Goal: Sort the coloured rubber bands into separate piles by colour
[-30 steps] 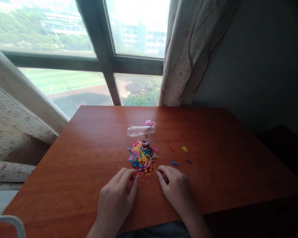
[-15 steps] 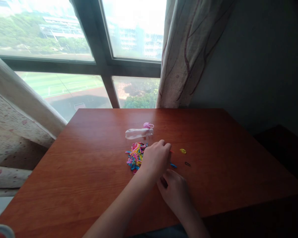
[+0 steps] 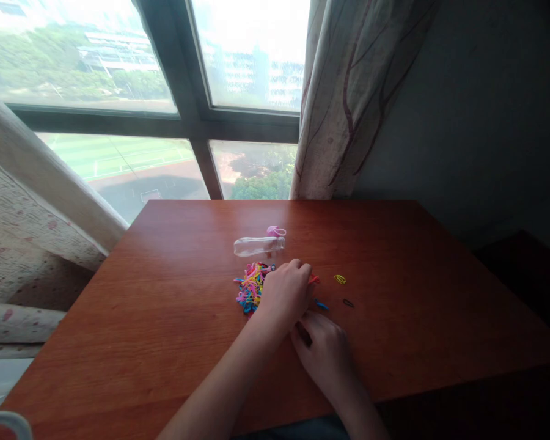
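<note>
On the desk (image 3: pixel 119 342), the left hand (image 3: pixel 286 290) angles across just past the right hand (image 3: pixel 324 342), both loosely curled with fingertips hidden, so can't tell if either's pinching anything. Count: one multicoloured loop pile (image 3: pixel 251 286) (too tangled to number) partly behind the left hand, one clear bottle (image 3: pixel 259 246), one pink cap (image 3: pixel 274 231). Off right: one yellow bit (image 3: pixel 340 279), one blue bit (image 3: pixel 321 304), one black loop (image 3: pixel 348 302), plus red stuff (image 3: pixel 315 279) by the left fingertips.
</note>
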`<state>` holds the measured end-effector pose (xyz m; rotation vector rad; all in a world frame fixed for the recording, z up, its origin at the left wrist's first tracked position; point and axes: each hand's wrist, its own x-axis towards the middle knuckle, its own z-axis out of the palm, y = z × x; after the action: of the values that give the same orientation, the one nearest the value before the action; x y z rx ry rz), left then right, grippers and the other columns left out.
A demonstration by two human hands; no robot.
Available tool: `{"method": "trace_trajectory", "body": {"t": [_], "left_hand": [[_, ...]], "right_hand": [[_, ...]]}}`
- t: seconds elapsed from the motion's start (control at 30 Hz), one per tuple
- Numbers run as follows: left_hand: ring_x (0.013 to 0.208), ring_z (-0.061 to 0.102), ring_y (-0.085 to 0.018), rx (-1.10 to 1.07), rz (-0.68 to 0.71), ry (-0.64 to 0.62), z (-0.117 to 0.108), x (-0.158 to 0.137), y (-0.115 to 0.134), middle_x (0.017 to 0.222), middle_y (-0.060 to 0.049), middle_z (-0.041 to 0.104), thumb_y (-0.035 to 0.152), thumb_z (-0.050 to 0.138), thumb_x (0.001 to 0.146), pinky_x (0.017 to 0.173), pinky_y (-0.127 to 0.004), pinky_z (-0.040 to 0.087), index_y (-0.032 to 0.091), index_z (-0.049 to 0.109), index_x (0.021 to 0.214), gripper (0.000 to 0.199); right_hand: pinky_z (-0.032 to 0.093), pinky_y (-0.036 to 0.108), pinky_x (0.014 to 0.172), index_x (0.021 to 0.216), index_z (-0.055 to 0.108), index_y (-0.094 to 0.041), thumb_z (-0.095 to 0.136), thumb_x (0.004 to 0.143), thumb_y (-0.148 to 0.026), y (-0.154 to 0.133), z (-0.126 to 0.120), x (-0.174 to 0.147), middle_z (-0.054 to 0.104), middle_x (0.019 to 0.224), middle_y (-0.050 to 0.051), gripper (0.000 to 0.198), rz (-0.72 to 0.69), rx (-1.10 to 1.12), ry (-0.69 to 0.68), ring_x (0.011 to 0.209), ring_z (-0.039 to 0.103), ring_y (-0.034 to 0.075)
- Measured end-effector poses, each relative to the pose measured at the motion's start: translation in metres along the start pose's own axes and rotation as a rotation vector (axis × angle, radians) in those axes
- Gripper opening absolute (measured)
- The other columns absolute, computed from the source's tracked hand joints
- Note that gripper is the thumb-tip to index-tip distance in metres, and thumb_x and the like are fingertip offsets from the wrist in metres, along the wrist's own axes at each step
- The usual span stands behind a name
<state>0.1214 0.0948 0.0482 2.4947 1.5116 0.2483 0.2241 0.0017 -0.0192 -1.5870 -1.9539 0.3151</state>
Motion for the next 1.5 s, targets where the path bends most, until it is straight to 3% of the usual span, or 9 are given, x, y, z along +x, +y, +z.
{"method": "trace_trajectory", "body": {"t": [0.23, 0.47, 0.8, 1.23, 1.37, 1.5], "left_hand": [[0.076, 0.066, -0.015, -0.246, -0.039, 0.275, 0.003, -0.072, -0.029, 0.088, -0.002, 0.069, 0.031, 0.049, 0.096, 0.063, -0.023, 0.045, 0.024, 0.064, 0.096, 0.016], [0.070, 0.066, -0.014, -0.340, -0.026, 0.311, 0.020, -0.127, -0.052, 0.079, 0.000, 0.067, 0.026, 0.050, 0.095, 0.062, -0.022, 0.047, 0.024, 0.063, 0.097, 0.013], [0.073, 0.068, -0.016, -0.342, -0.067, 0.270, 0.023, -0.127, -0.054, 0.084, -0.002, 0.070, 0.027, 0.048, 0.094, 0.062, -0.023, 0.050, 0.024, 0.065, 0.097, 0.017], [0.072, 0.069, -0.016, -0.314, -0.071, 0.262, 0.020, -0.126, -0.053, 0.083, 0.000, 0.071, 0.026, 0.049, 0.094, 0.059, -0.023, 0.049, 0.025, 0.065, 0.094, 0.016], [0.072, 0.069, -0.016, -0.313, -0.068, 0.257, 0.019, -0.126, -0.053, 0.083, 0.000, 0.071, 0.024, 0.048, 0.093, 0.060, -0.023, 0.048, 0.024, 0.064, 0.093, 0.016], [0.072, 0.069, -0.016, -0.325, -0.062, 0.262, 0.020, -0.127, -0.053, 0.083, 0.000, 0.070, 0.024, 0.048, 0.093, 0.060, -0.023, 0.048, 0.024, 0.064, 0.094, 0.016]], "right_hand": [[0.036, 0.025, 0.066, 0.088, 0.064, -0.023, 0.054, 0.091, -0.020, -0.007, -0.006, 0.002, 0.066, 0.076, -0.001, 0.011, 0.040, 0.081, -0.056, 0.071, 0.060, 0.016], [0.032, 0.025, 0.059, 0.083, 0.063, -0.023, 0.059, 0.089, -0.023, -0.010, -0.003, 0.005, 0.061, 0.065, -0.002, 0.007, 0.072, 0.004, -0.029, 0.060, 0.056, 0.014], [0.037, 0.023, 0.059, 0.082, 0.065, -0.022, 0.052, 0.090, -0.019, -0.012, 0.000, 0.005, 0.064, 0.066, 0.000, 0.015, 0.064, 0.036, 0.039, 0.060, 0.060, 0.014], [0.037, 0.021, 0.050, 0.077, 0.067, -0.021, 0.056, 0.089, -0.027, -0.015, -0.016, 0.003, 0.060, 0.061, -0.003, 0.017, 0.223, 0.358, -0.092, 0.052, 0.054, 0.012], [0.040, 0.020, 0.050, 0.078, 0.068, -0.020, 0.055, 0.091, -0.034, -0.004, -0.028, 0.005, 0.061, 0.061, -0.001, 0.023, 0.249, 0.386, -0.005, 0.053, 0.056, 0.013], [0.046, 0.023, 0.056, 0.084, 0.069, -0.020, 0.056, 0.091, -0.039, 0.032, -0.044, 0.009, 0.068, 0.071, 0.002, 0.024, 0.268, 0.190, 0.191, 0.060, 0.062, 0.015]]}}
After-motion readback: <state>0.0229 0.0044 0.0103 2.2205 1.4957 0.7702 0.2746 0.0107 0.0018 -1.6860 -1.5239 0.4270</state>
